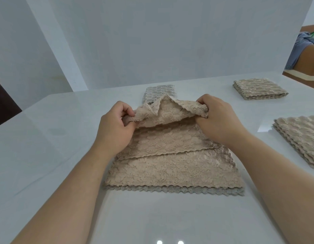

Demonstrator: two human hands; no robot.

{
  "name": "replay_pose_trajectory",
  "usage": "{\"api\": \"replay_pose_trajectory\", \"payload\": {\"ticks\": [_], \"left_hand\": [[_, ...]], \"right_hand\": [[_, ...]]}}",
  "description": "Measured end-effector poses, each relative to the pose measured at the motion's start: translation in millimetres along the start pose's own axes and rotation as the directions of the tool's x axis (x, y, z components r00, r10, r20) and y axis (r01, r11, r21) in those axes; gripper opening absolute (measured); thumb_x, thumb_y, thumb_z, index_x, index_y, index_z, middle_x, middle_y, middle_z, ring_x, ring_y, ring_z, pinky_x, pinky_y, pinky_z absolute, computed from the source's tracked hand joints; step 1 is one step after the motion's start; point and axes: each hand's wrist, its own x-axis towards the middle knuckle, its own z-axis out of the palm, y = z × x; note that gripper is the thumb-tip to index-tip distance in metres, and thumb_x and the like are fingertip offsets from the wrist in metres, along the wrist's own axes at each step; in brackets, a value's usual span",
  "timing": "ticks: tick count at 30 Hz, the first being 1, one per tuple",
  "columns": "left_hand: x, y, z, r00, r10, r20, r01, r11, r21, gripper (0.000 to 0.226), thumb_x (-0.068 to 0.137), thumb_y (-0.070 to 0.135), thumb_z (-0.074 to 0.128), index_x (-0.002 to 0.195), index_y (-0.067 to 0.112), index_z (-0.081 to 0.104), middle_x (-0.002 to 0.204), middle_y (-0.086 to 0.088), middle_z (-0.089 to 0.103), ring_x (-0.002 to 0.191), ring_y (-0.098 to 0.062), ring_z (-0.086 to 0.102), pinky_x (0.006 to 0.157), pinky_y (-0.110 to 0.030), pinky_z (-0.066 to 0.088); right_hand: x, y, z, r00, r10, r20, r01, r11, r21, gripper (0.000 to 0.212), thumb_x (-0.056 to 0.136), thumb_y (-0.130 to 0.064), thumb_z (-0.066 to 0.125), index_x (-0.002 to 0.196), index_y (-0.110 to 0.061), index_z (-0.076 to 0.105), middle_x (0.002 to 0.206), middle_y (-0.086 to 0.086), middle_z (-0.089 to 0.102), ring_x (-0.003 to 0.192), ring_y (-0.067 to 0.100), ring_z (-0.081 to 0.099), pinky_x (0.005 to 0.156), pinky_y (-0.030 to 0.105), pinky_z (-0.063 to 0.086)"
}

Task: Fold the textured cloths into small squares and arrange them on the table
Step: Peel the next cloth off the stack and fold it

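Pinching the far corners of the fluffy beige cloth [170,166], left hand [115,127] and right hand [217,118] hold its zigzag edge raised. A folded square [258,88] lies at 2 o'clock.

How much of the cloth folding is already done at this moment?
Done: one folded square lies at the far right of the table. In hand: the left hand and right hand pinch the far edge of the beige cloth and lift it; it is not yet a small square. Left: that cloth, the grey cloth behind it, and probably the stack at the right edge.
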Motion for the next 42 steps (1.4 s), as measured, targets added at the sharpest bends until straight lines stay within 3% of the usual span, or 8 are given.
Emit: {"api": "replay_pose_trajectory", "payload": {"ticks": [3, 6, 17, 21, 26, 36, 39, 42], "left_hand": [[0.3, -0.6, -0.5, 0.999, 0.011, -0.031, -0.011, 1.0, -0.013, 0.042, 0.085, 0.006, 0.075, 0.11, 0.031, 0.053, 0.085, 0.016, 0.068, 0.072, 0.002, 0.06, 0.068, -0.018, 0.043], [0.5, -0.7, -2.6, 0.998, 0.036, -0.052, -0.035, 0.999, 0.018, 0.048, 0.082, 0.008, 0.08, 0.115, 0.036, 0.059, 0.078, 0.018, 0.062, 0.067, 0.001, 0.056, 0.065, -0.016, 0.042], [3.3, -3.1, -8.0, 0.992, 0.083, -0.092, -0.065, 0.979, 0.191, 0.035, 0.07, 0.003, 0.082, 0.073, 0.036, 0.071, 0.087, 0.015, 0.068, 0.089, -0.014, 0.063, 0.077, -0.033, 0.05], [2.7, -1.2, -6.7, 0.996, -0.018, -0.089, 0.024, 0.998, 0.063, 0.037, 0.073, 0.002, 0.082, 0.075, 0.038, 0.074, 0.085, 0.017, 0.072, 0.078, -0.003, 0.064, 0.074, -0.025, 0.053], [1.8, 3.4, -5.3, 0.991, -0.12, -0.063, 0.111, 0.985, -0.133, 0.036, 0.081, 0.0, 0.072, 0.08, 0.035, 0.079, 0.076, 0.011, 0.075, 0.07, -0.018, 0.071, 0.071, -0.032, 0.058], [2.5, 4.8, -3.7, 0.985, -0.169, -0.028, 0.152, 0.938, -0.311, 0.029, 0.08, 0.001, 0.071, 0.084, 0.028, 0.078, 0.093, -0.007, 0.076, 0.092, -0.036, 0.069, 0.093, -0.058, 0.055], [0.7, 8.6, -4.8, 0.988, -0.157, -0.014, 0.145, 0.94, -0.308, 0.029, 0.081, -0.006, 0.071, 0.084, 0.023, 0.075, 0.099, -0.011, 0.075, 0.091, -0.03, 0.069, 0.094, -0.051, 0.055], [-0.4, 9.5, -5.8, 0.987, -0.162, 0.017, 0.161, 0.95, -0.269, 0.029, 0.078, -0.01, 0.072, 0.077, 0.019, 0.073, 0.099, 0.004, 0.076, 0.094, -0.012, 0.072, 0.094, -0.037, 0.058]], "right_hand": [[0.8, 0.4, 1.8, 1.0, 0.019, 0.016, -0.019, 1.0, 0.006, 0.026, 0.086, -0.011, 0.061, 0.111, -0.02, 0.06, 0.104, 0.001, 0.057, 0.095, 0.02, 0.049, 0.074, 0.03, 0.032], [1.4, 0.1, 2.9, 0.999, 0.035, 0.024, -0.036, 0.999, 0.039, 0.021, 0.087, -0.015, 0.06, 0.108, -0.02, 0.062, 0.105, 0.001, 0.057, 0.096, 0.02, 0.05, 0.077, 0.03, 0.034], [5.3, 9.2, 8.0, 0.996, 0.09, -0.017, -0.088, 0.993, 0.08, 0.016, 0.093, -0.024, 0.056, 0.107, -0.025, 0.063, 0.115, -0.002, 0.058, 0.099, 0.013, 0.05, 0.083, 0.027, 0.035], [6.3, 11.7, 7.9, 0.988, 0.128, -0.091, -0.123, 0.991, 0.054, 0.021, 0.093, -0.021, 0.057, 0.114, -0.021, 0.061, 0.118, 0.003, 0.055, 0.096, 0.015, 0.048, 0.083, 0.026, 0.035], [6.2, 12.7, 5.1, 0.979, 0.157, -0.127, -0.151, 0.987, 0.051, 0.032, 0.094, -0.013, 0.057, 0.125, -0.021, 0.06, 0.13, 0.005, 0.048, 0.096, 0.018, 0.049, 0.085, 0.026, 0.037], [8.2, 11.7, 2.0, 0.969, 0.182, -0.166, -0.147, 0.968, 0.201, 0.047, 0.085, 0.007, 0.049, 0.113, -0.024, 0.071, 0.122, -0.007, 0.057, 0.115, 0.014, 0.054, 0.094, 0.024, 0.041], [8.3, 10.4, 3.8, 0.975, 0.161, -0.151, -0.125, 0.967, 0.22, 0.039, 0.092, -0.001, 0.048, 0.111, -0.024, 0.074, 0.125, -0.01, 0.057, 0.111, 0.014, 0.057, 0.099, 0.031, 0.046], [7.4, 10.9, 2.4, 0.976, 0.169, -0.138, -0.14, 0.97, 0.198, 0.038, 0.093, -0.004, 0.045, 0.102, -0.023, 0.077, 0.118, -0.009, 0.059, 0.087, 0.015, 0.059, 0.081, 0.032, 0.05]]}}
